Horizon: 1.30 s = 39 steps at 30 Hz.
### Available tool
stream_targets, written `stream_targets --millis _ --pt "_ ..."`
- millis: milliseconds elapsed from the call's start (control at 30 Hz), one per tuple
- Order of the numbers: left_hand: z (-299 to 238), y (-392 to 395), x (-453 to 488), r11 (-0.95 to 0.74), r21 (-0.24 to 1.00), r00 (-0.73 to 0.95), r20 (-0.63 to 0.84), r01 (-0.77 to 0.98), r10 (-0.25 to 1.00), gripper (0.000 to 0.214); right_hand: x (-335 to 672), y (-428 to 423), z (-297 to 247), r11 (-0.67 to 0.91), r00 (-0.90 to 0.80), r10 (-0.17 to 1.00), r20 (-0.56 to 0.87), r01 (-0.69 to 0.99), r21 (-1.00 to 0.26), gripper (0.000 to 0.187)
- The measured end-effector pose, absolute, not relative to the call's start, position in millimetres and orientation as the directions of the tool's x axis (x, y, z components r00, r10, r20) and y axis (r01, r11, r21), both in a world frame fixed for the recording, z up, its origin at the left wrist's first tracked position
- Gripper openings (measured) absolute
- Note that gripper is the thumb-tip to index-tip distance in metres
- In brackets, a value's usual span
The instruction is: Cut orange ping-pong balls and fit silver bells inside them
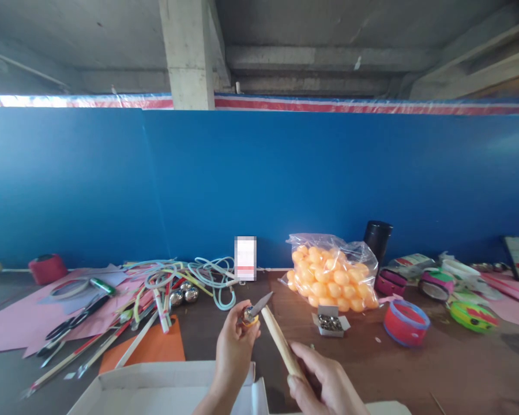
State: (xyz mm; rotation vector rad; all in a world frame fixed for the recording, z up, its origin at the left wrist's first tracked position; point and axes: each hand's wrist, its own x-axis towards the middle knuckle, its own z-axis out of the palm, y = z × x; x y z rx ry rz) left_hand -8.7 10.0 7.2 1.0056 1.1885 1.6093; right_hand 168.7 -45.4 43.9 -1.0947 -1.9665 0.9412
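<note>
Beyond a brown tabletop [372,369], a blue partition [259,173]. Near centre, pinched in the left hand [236,347]: shiny rounded piece [247,313] with orange band [251,323], pointed metal blade [262,304] angling far and right. Clasped in the right hand [322,374]: wooden stick [281,343], far end just beside the blade. Apparently partway along: both hands loaded, no join visible, remaining steps impossible to tell.
</note>
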Motion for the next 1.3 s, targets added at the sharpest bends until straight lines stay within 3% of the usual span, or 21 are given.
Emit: stream_targets --millis 200,400,633,833,1000,1167,1300 --pt "7.3 9.4 -9.4 -0.152 0.976 -0.307 0.099 -0.154 0.947 0.045 167.3 -46.7 46.4 0.369 -0.346 0.907 0.239 0.385 -0.846 0.036" --pt "7.4 9.7 -9.7 -0.165 0.971 -0.303 0.106 -0.176 0.947 0.044 169.6 -44.5 45.3 0.409 -0.439 0.871 0.221 0.396 -0.822 0.036" --pt "6.4 10.3 -9.7 -0.166 0.972 -0.295 0.111 -0.167 0.949 0.044 168.1 -46.5 47.9 0.395 -0.43 0.877 0.215 0.389 -0.832 0.036" --pt "6.5 9.3 -9.2 -0.165 0.973 -0.303 0.11 -0.163 0.947 0.045 166.8 -47.3 47.6 0.359 -0.353 0.907 0.23 0.366 -0.858 0.036" --pt "5.6 10.9 -9.8 -0.157 0.969 -0.31 0.093 -0.19 0.946 0.045 167.3 -46.1 47.9 0.387 -0.42 0.881 0.219 0.373 -0.843 0.036" --pt "5.3 11.8 -10.8 -0.142 0.969 -0.304 0.076 -0.202 0.95 0.048 166.1 -48.4 42.9 0.326 -0.28 0.932 0.229 0.378 -0.867 0.035" --pt "6.3 11.1 -11.0 -0.134 0.964 -0.286 0.064 -0.229 0.956 0.049 165.8 -50.2 41.3 0.283 -0.259 0.945 0.199 0.347 -0.894 0.041"
